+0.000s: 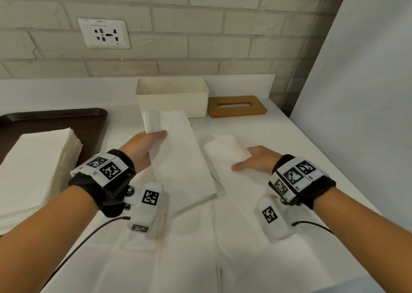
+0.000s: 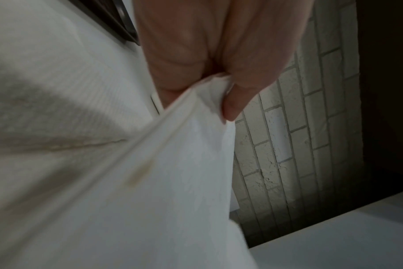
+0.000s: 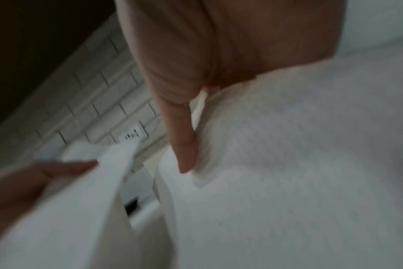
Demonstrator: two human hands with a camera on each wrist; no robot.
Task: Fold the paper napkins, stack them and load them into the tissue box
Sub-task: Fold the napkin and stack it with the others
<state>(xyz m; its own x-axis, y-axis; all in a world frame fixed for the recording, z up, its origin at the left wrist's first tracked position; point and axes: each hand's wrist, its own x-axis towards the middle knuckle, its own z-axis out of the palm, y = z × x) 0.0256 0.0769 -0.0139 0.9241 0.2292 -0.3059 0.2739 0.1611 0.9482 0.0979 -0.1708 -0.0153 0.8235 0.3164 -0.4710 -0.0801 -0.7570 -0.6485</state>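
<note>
My left hand (image 1: pixel 151 143) pinches a long folded white napkin (image 1: pixel 180 159) by its upper left edge and holds it tilted above the counter. The left wrist view shows the thumb and fingers of that left hand (image 2: pixel 221 76) clamped on the napkin (image 2: pixel 173 163). To its right, my right hand (image 1: pixel 249 159) grips the edge of a second white napkin (image 1: pixel 223 154). Its thumb lies on top, its fingers are hidden beneath the raised paper (image 3: pixel 288 163). The cream tissue box (image 1: pixel 174 96) stands open at the back, behind both hands.
The wooden slotted lid (image 1: pixel 236 106) lies right of the box. A brown tray (image 1: pixel 55 116) at the left holds a thick stack of napkins (image 1: pixel 38 165). More unfolded white paper (image 1: pixel 189 248) covers the counter in front. A white wall (image 1: pixel 356 92) closes the right side.
</note>
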